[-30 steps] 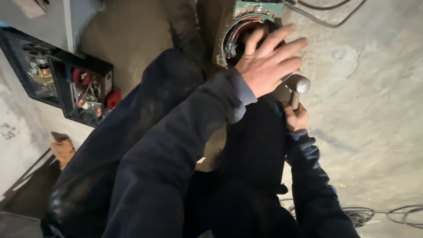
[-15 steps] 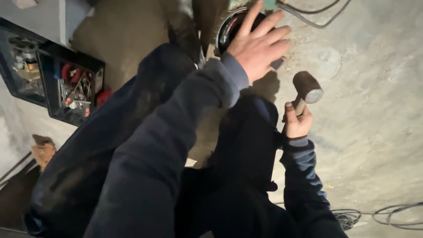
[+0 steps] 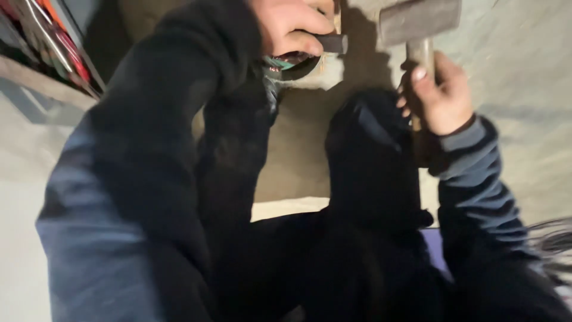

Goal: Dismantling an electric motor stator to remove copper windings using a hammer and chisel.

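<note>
Frame was blurry, view looked down along both arms. Right hand [image 3: 440, 95] was wrapped closed around the wooden handle of a hammer [image 3: 420, 24], fingers curled on the shaft, thumb side facing up, knuckles toward the camera. Hammer stood roughly upright in the frame, its dark blocky head at the top edge, above the fist and well clear of the floor. Right forearm ran from lower right up to the wrist, sleeve dark with a lighter blue-grey cuff.

Left hand [image 3: 290, 25] sat at the top centre, fingers bent and closed down on a short dark cylindrical piece [image 3: 330, 43] that stuck out to the right of the fist. Just under that hand lay a round part with a dark ring and a teal edge [image 3: 290, 63], mostly hidden by the hand; could not tell if the hand touched it. Left arm reached forward from lower left, elbow bent, thick dark sleeve filling much of the frame.

Hammer head was just right of the left fist, near but apart. Concrete floor [image 3: 518, 119] lay underneath. Dark trouser legs filled the middle. Black tool tray with red bits [image 3: 47, 42] sat at upper left. Cables [image 3: 551, 238] showed at the right edge
</note>
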